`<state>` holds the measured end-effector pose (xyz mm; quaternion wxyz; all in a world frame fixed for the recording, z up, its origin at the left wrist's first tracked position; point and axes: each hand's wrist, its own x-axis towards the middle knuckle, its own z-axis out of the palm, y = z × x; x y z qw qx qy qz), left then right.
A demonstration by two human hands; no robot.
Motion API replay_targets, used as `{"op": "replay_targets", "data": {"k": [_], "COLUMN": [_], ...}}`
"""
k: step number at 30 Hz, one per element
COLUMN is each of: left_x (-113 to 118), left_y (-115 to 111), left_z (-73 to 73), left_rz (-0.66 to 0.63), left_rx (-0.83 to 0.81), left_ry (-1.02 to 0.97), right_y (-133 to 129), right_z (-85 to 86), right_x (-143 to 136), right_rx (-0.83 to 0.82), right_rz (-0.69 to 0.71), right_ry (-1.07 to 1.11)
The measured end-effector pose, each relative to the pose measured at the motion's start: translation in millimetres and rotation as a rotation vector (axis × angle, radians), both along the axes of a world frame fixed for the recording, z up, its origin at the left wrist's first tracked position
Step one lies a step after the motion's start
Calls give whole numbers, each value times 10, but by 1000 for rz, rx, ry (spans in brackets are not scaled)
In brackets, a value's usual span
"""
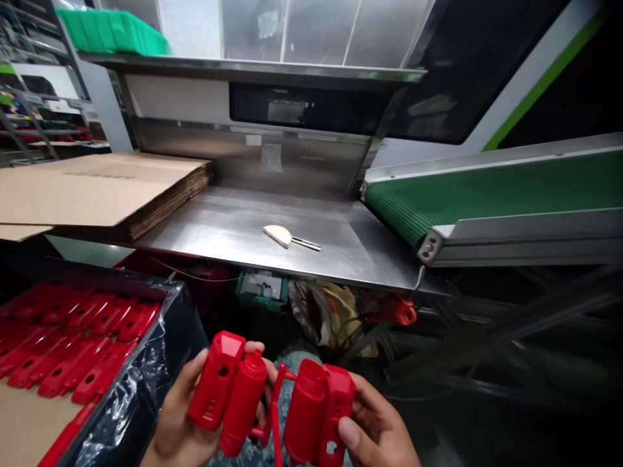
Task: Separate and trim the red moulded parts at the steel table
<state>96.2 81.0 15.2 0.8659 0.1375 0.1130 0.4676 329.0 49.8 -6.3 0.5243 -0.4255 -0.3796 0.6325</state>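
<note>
I've got my left hand [178, 421] wrapped around one red moulded housing [228, 389] and my right hand [377, 431] clamped on its twin [318, 412], both low over my lap, the thin sprue [277, 415] bridging them so they stay side by side.

Your hands [272, 415] sit low, below the counter [233, 227] edge. Left: black box [160, 363] of red parts [73, 350] close beside your left hand, blocking that side. Counter centre open; only a small cream-handled tool [287, 237] lies there. Cardboard stack [107, 188] fills counter's left. Green conveyor [487, 194] bounds the right. Shelf [243, 68] overhangs the counter's back.
</note>
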Motion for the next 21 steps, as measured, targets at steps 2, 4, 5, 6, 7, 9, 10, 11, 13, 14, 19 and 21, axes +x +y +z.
{"op": "replay_targets", "data": {"k": [2, 4, 5, 6, 7, 9, 10, 11, 13, 14, 19, 21], "left_x": [-4, 4, 9, 14, 17, 20, 19, 18, 18, 20, 15, -1], "left_y": [34, 56, 63, 67, 69, 67, 63, 57, 42, 36, 32, 38], "left_z": [-1, -10, -17, -26, -34, -45, -45, -40, -17, 0, 74, 76], "left_rz": [-14, -38, -44, -44, -44, -56, -64, -68, -67, -65, -64, -109], "left_rx": [-31, -25, -14, 2, 18, 33, 32, 21, -12, -24, 11, 35], "left_ry": [13, 30, 38, 46, 53, 59, 61, 66, 94, 119, 248, 241], "right_y": [-25, -27, -24, -19, -13, -3, 2, 6, 13, 14, -18, -14], "right_z": [74, 134, 158, 179, 195, 218, 226, 232, 241, 246, 269, 272], "right_x": [-41, -89, -113, -134, -154, -183, -193, -200, -205, -203, -154, -144], "right_rx": [10, 15, 3, -16, -39, -76, -86, -93, -102, -98, 131, 293], "right_rz": [20, 18, 15, 14, 14, 13, 13, 16, 27, 42, -128, -233], "right_ry": [-5, 27, 59, 98, 134, 184, 199, 206, 206, 202, -263, -434]}}
